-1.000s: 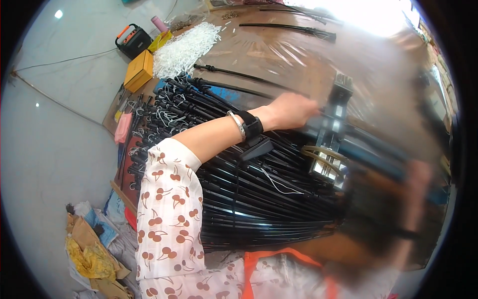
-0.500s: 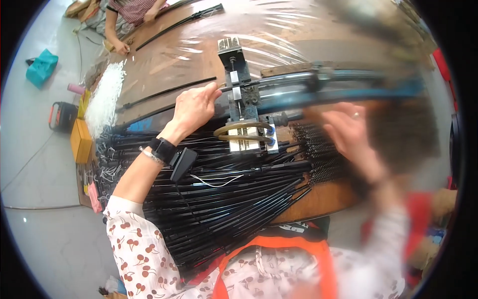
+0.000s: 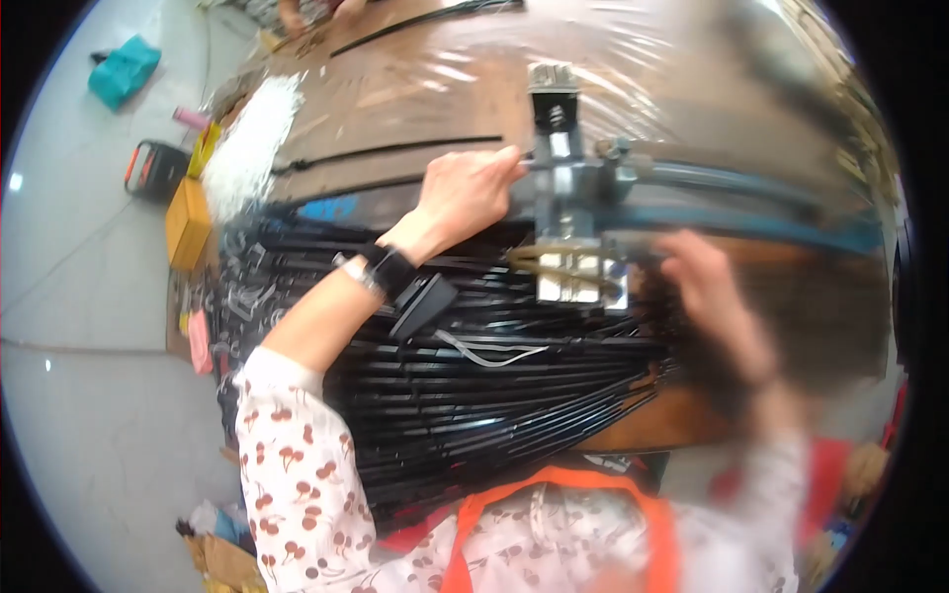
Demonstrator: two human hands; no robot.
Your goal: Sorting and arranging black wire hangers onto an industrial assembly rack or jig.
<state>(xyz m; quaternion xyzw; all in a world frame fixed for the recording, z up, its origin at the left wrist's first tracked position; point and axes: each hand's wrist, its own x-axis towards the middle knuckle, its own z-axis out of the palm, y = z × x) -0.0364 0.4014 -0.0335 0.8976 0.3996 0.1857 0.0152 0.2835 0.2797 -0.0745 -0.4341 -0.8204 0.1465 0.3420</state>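
My left hand (image 3: 469,196) is closed in a pinch on a thin black rod (image 3: 371,186) at the left side of a metal clamping fixture (image 3: 563,188). The rod runs out leftward behind the hand, and its other end lies at the fixture. Curved tan hoses (image 3: 563,261) loop over the fixture's near end. To the right of it hovers my right hand (image 3: 707,282), smeared by motion, so I cannot make out its fingers or anything in them. Below my left hand spreads a thick pile of black rods (image 3: 474,395).
A black box (image 3: 425,306) and a white cord (image 3: 494,360) lie on the rods. White small pieces (image 3: 255,148) are heaped at the far left, beside a yellow box (image 3: 188,223). Blue-grey tubes (image 3: 751,188) extend right. Another person's hand (image 3: 293,20) shows at the far edge.
The whole view has shifted, so the table sits further right. My right hand has come closer to the fixture. My left hand keeps its grip on the rod at the fixture.
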